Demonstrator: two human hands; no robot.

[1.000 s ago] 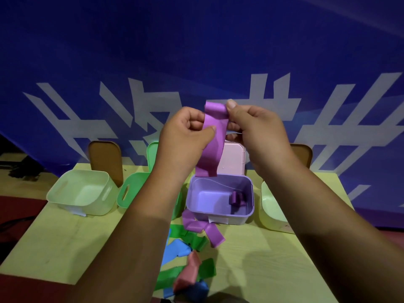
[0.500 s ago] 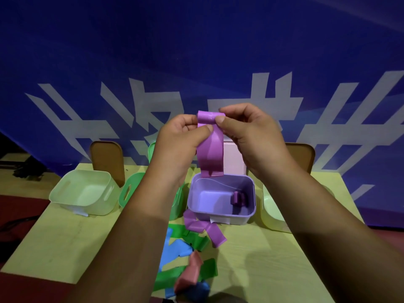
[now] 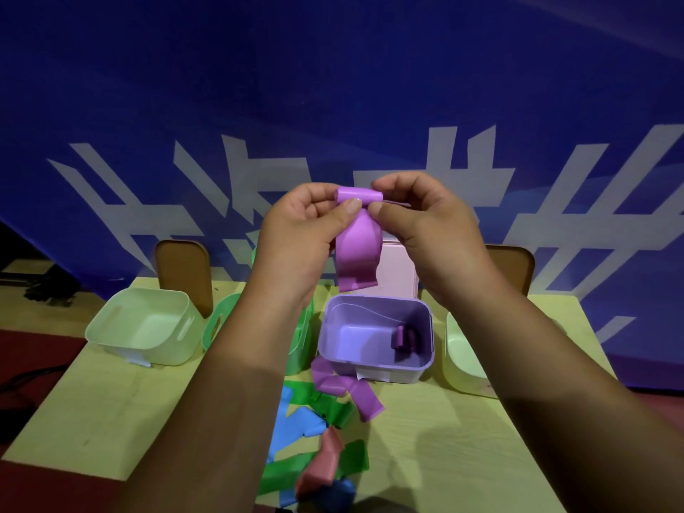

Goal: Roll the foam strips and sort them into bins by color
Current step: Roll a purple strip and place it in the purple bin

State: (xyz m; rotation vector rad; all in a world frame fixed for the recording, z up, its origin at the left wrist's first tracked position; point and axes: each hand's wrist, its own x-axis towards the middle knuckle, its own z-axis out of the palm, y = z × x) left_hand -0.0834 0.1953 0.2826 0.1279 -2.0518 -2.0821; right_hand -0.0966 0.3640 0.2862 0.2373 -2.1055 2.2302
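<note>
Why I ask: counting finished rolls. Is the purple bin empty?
No, a purple roll lies inside the purple bin, at its right side.

Both hands (image 3: 370, 231) pinch a part-rolled purple strip (image 3: 358, 249) above the purple bin (image 3: 374, 372)

Two bare forearms rise from the lower corners and converge at mid-frame, both held up in the air. The left grip (image 3: 296, 231) and the right grip (image 3: 425, 224) face each other, knuckles turned outward and fingers curled. Each pinches one end of the rolled top of a soft purple foam strip (image 3: 357, 253) — thumb tips in front and nearly meeting, forefingers hooked over behind. Both wrists bend slightly inward — the strip's loose tail hangs between the palms.
</note>
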